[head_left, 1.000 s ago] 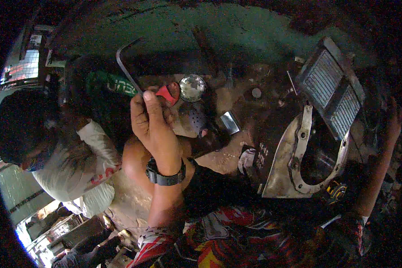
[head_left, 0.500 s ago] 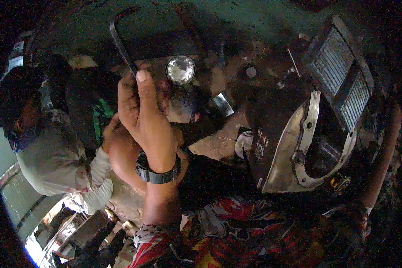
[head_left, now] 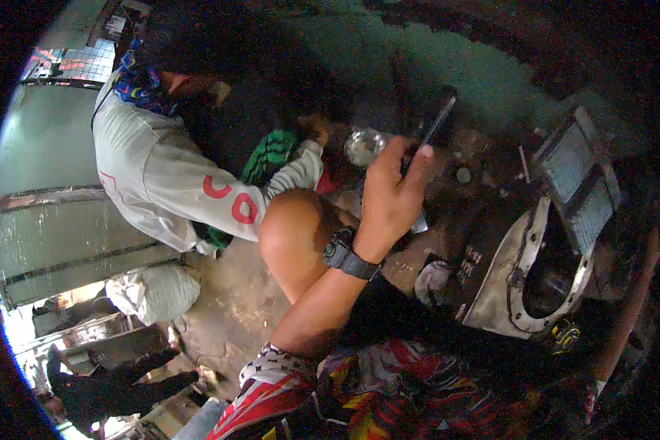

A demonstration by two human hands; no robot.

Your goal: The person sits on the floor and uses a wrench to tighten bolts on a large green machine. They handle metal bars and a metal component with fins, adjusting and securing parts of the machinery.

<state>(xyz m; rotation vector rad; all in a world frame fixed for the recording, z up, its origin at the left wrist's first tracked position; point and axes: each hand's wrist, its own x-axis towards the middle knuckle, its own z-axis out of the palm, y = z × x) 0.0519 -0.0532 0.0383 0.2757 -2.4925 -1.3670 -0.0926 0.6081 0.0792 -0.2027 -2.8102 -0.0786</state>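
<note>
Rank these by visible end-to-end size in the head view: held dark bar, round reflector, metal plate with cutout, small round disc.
1. Metal plate with cutout
2. Held dark bar, visible part only
3. Round reflector
4. Small round disc

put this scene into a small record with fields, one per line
left grip: holds slim dark metal bar, pointing up and right
right grip: too shadowed to tell
left wrist: black strap watch
right side: pale metal plate with large rounded opening, grey slatted panel beyond it
ahead: round shiny silver disc
left side: person in white long-sleeved shirt
</note>
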